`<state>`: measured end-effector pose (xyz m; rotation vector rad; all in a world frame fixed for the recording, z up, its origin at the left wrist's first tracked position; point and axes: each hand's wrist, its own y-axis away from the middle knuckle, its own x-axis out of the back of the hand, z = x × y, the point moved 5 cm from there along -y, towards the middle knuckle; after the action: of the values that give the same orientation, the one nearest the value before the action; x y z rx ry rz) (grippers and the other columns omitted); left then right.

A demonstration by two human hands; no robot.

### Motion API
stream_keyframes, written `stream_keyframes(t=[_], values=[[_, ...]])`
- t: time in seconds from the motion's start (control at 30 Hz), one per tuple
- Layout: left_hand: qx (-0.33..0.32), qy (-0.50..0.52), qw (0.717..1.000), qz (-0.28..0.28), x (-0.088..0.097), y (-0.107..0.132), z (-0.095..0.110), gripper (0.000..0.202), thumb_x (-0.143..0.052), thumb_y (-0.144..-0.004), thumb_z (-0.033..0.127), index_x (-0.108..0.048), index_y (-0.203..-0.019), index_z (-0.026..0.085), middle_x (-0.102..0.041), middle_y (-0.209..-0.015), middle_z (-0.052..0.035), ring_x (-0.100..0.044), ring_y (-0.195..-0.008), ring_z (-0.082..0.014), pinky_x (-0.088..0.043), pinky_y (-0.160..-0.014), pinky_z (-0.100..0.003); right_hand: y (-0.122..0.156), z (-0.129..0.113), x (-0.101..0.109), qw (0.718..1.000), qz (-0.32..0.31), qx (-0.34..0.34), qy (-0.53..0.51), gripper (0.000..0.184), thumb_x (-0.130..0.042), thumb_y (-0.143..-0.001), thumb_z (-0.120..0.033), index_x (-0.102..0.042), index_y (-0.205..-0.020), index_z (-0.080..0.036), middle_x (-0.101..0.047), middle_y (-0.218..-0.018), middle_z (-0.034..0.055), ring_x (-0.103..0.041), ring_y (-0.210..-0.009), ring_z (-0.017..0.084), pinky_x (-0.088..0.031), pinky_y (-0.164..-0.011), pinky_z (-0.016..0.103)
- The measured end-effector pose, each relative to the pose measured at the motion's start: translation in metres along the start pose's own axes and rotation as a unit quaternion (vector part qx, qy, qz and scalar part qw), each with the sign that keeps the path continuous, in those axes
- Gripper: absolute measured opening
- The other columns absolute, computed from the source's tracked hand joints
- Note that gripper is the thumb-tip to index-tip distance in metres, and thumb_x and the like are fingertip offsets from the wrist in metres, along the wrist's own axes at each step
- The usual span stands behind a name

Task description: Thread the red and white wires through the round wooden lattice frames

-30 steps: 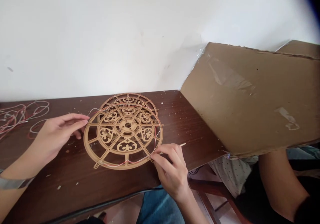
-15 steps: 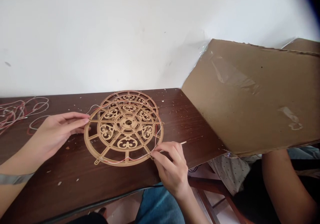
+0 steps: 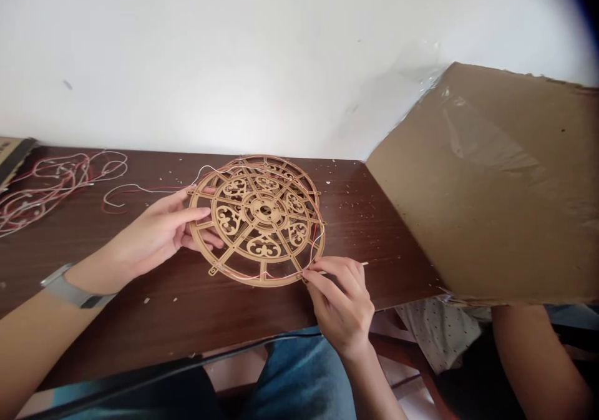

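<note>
A round openwork wooden disc [image 3: 263, 248] with scroll cut-outs is held tilted above the dark table. My left hand [image 3: 161, 229] grips its left rim, thumb on top and fingers underneath. At the lower right rim, my right hand [image 3: 344, 301] is closed in a pinch by a red and white wire [image 3: 312, 248], which runs along the disc's edge. A thin pale stick [image 3: 365, 263] pokes out beyond the right hand; its other end is hidden. Behind and partly under this disc lies a similar wooden disc [image 3: 309, 175].
Tangled red and white wires [image 3: 77, 176] lie at the left, near a box edge [image 3: 14, 155]. A large cardboard sheet [image 3: 505, 220] stands on the right. Below it shows another person's arm [image 3: 538, 357]. Small pale scraps dot the table [image 3: 224, 332].
My left hand has shifted its hold, with its fingers now further under the rim. The view has turned left, bringing the wire tangle further in. The right hand keeps its pinch.
</note>
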<state>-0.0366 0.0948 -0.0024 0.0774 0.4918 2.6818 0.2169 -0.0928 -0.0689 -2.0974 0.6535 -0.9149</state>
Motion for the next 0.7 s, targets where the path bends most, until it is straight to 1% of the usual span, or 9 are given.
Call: stream_keyframes(t=[0.17, 0.3, 0.37, 0.43, 0.47, 0.5, 0.57, 0.63, 0.7], values=[[-0.059, -0.004, 0.997, -0.04, 0.003, 0.001, 0.005, 0.057, -0.085, -0.094, 0.029, -0.059, -0.145, 0.021, -0.078, -0.091, -0.0061, -0.081, -0.068, -0.0253, -0.073, -0.066, -0.035, -0.007, -0.003, 0.001, 1.0, 0.006, 0.008, -0.014, 0.022, -0.078, -0.093, 0.002, -0.073, -0.102, -0.016, -0.074, -0.101, 0.0027, -0.072, -0.105, 0.016, -0.054, -0.096, 0.035], [-0.117, -0.011, 0.992, -0.042, 0.007, 0.002, 0.013, 0.05, -0.082, -0.097, 0.031, -0.061, -0.142, 0.025, -0.074, -0.085, -0.0025, -0.079, -0.062, -0.0239, -0.071, -0.058, -0.034, -0.016, -0.003, 0.01, 0.999, -0.011, -0.017, -0.049, 0.022, -0.073, -0.094, 0.002, -0.074, -0.106, -0.017, -0.073, -0.11, 0.0055, -0.073, -0.113, 0.017, -0.061, -0.099, 0.035], [-0.134, -0.003, 0.99, -0.041, 0.009, 0.002, 0.017, 0.049, -0.082, -0.097, 0.03, -0.061, -0.141, 0.026, -0.072, -0.084, -0.0009, -0.077, -0.059, -0.0235, -0.07, -0.054, -0.034, -0.022, 0.005, 0.019, 0.996, 0.005, -0.068, -0.061, 0.02, -0.072, -0.097, -0.005, -0.075, -0.111, -0.018, -0.071, -0.117, 0.0071, -0.073, -0.113, 0.016, -0.064, -0.099, 0.033], [-0.153, 0.008, 0.987, -0.043, 0.011, 0.001, 0.022, 0.048, -0.082, -0.096, 0.029, -0.062, -0.139, 0.026, -0.072, -0.085, -0.0012, -0.077, -0.059, -0.024, -0.069, -0.052, -0.034, -0.029, 0.022, 0.026, 0.979, 0.05, -0.177, -0.091, 0.021, -0.073, -0.1, -0.018, -0.073, -0.121, -0.018, -0.07, -0.119, 0.0086, -0.074, -0.104, 0.014, -0.066, -0.09, 0.029], [-0.164, 0.013, 0.985, -0.044, 0.012, 0.001, 0.024, 0.047, -0.082, -0.096, 0.029, -0.061, -0.139, 0.025, -0.073, -0.086, -0.0018, -0.077, -0.059, -0.0245, -0.069, -0.052, -0.035, -0.032, 0.033, 0.026, 0.956, 0.061, -0.248, -0.143, 0.026, -0.072, -0.102, -0.026, -0.07, -0.126, -0.017, -0.071, -0.116, 0.0093, -0.074, -0.097, 0.013, -0.066, -0.081, 0.026], [-0.175, 0.016, 0.983, -0.047, 0.012, 0.002, 0.026, 0.047, -0.081, -0.096, 0.028, -0.061, -0.139, 0.025, -0.074, -0.087, -0.0026, -0.078, -0.06, -0.0252, -0.069, -0.052, -0.036, -0.035, 0.042, 0.02, 0.925, 0.03, -0.309, -0.22, 0.031, -0.071, -0.104, -0.035, -0.068, -0.128, -0.015, -0.071, -0.111, 0.0093, -0.074, -0.088, 0.013, -0.065, -0.072, 0.024], [-0.192, 0.023, 0.98, -0.038, 0.013, 0.002, 0.029, 0.046, -0.08, -0.097, 0.027, -0.061, -0.139, 0.026, -0.074, -0.087, -0.0023, -0.077, -0.059, -0.0252, -0.068, -0.052, -0.036, -0.039, 0.047, -0.005, 0.828, -0.11, -0.388, -0.39, 0.043, -0.072, -0.102, -0.049, -0.065, -0.124, -0.012, -0.072, -0.101, 0.0091, -0.071, -0.074, 0.012, -0.061, -0.058, 0.022], [-0.198, 0.03, 0.98, -0.013, 0.013, 0.003, 0.03, 0.045, -0.079, -0.097, 0.027, -0.061, -0.139, 0.027, -0.072, -0.083, 0.0002, -0.076, -0.056, -0.0238, -0.067, -0.051, -0.035, -0.042, 0.04, -0.026, 0.724, -0.24, -0.413, -0.498, 0.05, -0.078, -0.097, -0.052, -0.064, -0.121, -0.011, -0.072, -0.096, 0.0082, -0.069, -0.067, 0.012, -0.058, -0.052, 0.021], [-0.198, 0.032, 0.98, 0.007, 0.013, 0.004, 0.03, 0.045, -0.08, -0.097, 0.027, -0.061, -0.138, 0.027, -0.071, -0.081, 0.0014, -0.074, -0.054, -0.0222, -0.067, -0.052, -0.034, -0.046, 0.036, -0.038, 0.672, -0.285, -0.419, -0.541, 0.05, -0.083, -0.093, -0.049, -0.063, -0.119, -0.011, -0.072, -0.093, 0.0068, -0.068, -0.064, 0.011, -0.057, -0.049, 0.02]])
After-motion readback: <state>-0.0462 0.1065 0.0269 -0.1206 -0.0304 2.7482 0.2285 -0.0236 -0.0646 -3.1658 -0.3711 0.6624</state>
